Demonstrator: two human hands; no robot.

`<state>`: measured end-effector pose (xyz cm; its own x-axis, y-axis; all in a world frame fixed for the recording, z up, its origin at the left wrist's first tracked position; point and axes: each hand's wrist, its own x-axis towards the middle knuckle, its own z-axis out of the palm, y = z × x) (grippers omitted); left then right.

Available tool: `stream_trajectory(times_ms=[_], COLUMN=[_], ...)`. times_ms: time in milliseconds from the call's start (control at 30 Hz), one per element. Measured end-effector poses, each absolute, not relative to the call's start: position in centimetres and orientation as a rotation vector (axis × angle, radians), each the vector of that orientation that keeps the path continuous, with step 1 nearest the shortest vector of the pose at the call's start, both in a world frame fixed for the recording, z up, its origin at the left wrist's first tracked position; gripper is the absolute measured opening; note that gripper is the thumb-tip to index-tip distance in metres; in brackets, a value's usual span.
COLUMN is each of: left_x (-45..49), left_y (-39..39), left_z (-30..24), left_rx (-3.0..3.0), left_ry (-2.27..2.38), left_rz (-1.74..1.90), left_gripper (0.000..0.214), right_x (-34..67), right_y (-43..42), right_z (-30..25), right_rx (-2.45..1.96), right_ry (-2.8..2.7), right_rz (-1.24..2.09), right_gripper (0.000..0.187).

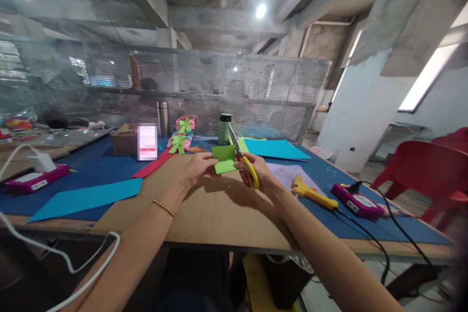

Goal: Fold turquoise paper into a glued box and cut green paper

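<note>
My left hand (197,166) pinches a folded piece of light green paper (224,160) and holds it up above a brown cardboard sheet (215,214). My right hand (260,174) grips yellow-handled scissors (244,162), fingers through the loops. The blades point up and away, their lower part against the right edge of the green paper. A bead bracelet sits on my left wrist.
On the blue table lie cyan paper sheets (86,197) (274,148), a red strip (151,165), a yellow glue gun (313,194), two pink devices (356,201) (34,178) with cables, a box (126,139), a steel flask (163,118), a green bottle (224,129) and paper bows (182,139). Red chairs (431,170) stand on the right.
</note>
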<state>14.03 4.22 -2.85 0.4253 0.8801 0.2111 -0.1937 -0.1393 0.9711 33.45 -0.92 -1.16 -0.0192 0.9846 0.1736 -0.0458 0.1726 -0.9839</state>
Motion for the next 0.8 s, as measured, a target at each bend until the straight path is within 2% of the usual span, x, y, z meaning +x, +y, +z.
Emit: stream_trajectory(times_ms=[167, 433, 600, 800], left_x=[14.1, 14.0, 14.0, 13.9], left_y=[4.3, 4.6, 4.3, 4.0], left_z=[-2.7, -3.0, -2.8, -2.7], left_rx=[1.402, 1.387, 1.414, 1.437], left_ry=[0.644, 0.671, 0.667, 0.657], left_rz=[1.095, 1.14, 1.113, 1.036], left_gripper=[0.014, 0.028, 0.023, 0.013], right_x=[33.9, 34.2, 34.3, 34.2], right_y=[-0.8, -0.4, -0.3, 0.2], right_z=[-1.1, -1.4, -1.5, -1.7], right_rx=[-1.022, -0.988, -0.998, -1.027], right_ry=[-1.245, -1.193, -1.201, -1.16], right_rz=[1.128, 1.139, 1.116, 1.006], right_gripper=[0.053, 0.056, 0.055, 0.062])
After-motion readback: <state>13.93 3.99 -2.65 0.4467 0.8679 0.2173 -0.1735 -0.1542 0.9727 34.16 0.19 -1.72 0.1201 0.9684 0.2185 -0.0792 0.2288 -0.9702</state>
